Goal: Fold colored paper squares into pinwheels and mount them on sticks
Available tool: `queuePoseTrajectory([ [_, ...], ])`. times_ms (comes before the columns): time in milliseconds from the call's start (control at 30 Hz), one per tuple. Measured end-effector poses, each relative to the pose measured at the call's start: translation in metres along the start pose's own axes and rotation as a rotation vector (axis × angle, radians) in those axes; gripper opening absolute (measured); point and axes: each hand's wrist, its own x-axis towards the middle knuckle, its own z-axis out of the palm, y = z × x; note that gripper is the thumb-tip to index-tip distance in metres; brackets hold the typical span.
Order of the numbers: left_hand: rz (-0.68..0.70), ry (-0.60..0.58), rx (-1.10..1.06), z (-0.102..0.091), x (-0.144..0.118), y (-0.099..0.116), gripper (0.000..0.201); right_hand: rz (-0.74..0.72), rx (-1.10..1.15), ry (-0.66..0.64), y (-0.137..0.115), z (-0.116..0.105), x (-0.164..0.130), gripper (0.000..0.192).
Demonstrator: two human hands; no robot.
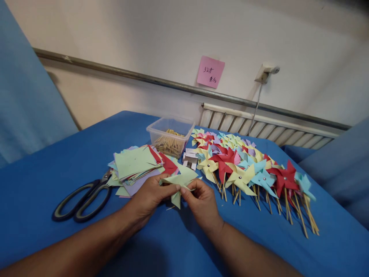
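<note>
Above blue cloth [43,184], both hands [150,194] pinch green paper [180,181].

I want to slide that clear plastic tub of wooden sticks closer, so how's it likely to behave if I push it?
The clear tub looks thin-walled and only part full, so probably light. On the blue cloth it may drag and bunch the fabric rather than glide. The loose sticks inside would likely shift or rattle.
</note>
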Motion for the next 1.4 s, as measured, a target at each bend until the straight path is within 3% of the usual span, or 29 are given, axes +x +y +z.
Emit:
queuePoseTrajectory([
  [167, 0.05, 0.04, 0.082, -0.004, 0.003, 0.004, 0.03, -0.001, 0.011, 0.015, -0.001, -0.003, -0.001, 0.019],
  [367, 0.131, 0.023, 0.226, -0.009, 0.001, 0.014, 0.022, -0.037, 0.161, 0.181, -0.013, -0.017, 0.012, 0.041],
  [567, 0.131, -0.128, 0.449, -0.009, -0.002, 0.015, 0.008, 0.15, 0.223, -0.231, -0.013, -0.02, 0.013, 0.041],
  [667, 0.128, -0.199, 0.556, -0.009, -0.003, 0.014, 0.008, 0.125, 0.128, -0.288, -0.011, -0.018, 0.01, 0.04],
  [767, 0.148, -0.2, 0.625, -0.008, -0.004, 0.013, 0.012, 0.094, 0.08, -0.289, -0.01, -0.017, 0.009, 0.034],
  [1067, 0.162, -0.126, 0.37, -0.003, 0.0, 0.006, 0.018, 0.123, 0.154, -0.122, -0.011, -0.011, 0.009, 0.037],
  [1233, 0.197, -0.004, 0.314, -0.003, -0.001, 0.007, 0.03, 0.158, 0.246, -0.016, -0.008, -0.006, 0.008, 0.043],
  [1300, 0.171, 0.03, 0.236, -0.002, -0.001, 0.006, 0.038, 0.167, 0.293, 0.057, -0.005, -0.004, 0.008, 0.045],
  [1400, 0.052, -0.015, 0.039, 0.001, -0.003, 0.003, 0.041, 0.162, 0.321, 0.162, -0.004, -0.002, 0.008, 0.047],
])
